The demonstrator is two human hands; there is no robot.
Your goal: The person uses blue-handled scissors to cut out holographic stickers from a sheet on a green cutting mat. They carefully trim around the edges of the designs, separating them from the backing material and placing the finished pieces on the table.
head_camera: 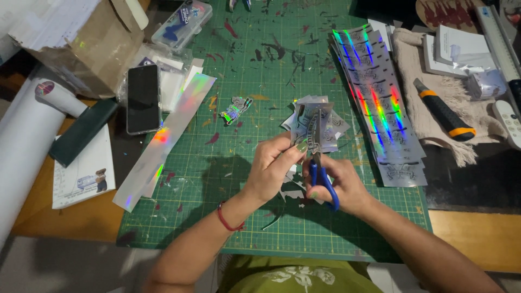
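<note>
My left hand pinches a small holographic sticker sheet by its lower left edge, holding it upright over the green cutting mat. My right hand grips blue-handled scissors, whose blades point up into the bottom of the sheet. Several cut sticker pieces lie just behind the held one. One finished cut-out sticker rests on the mat to the left. Small paper offcuts lie under my hands.
A stack of holographic strips lies right of my hands, another strip to the left. A phone, cardboard box, plastic case, white roll, utility knife on a cloth and a ruler surround the mat.
</note>
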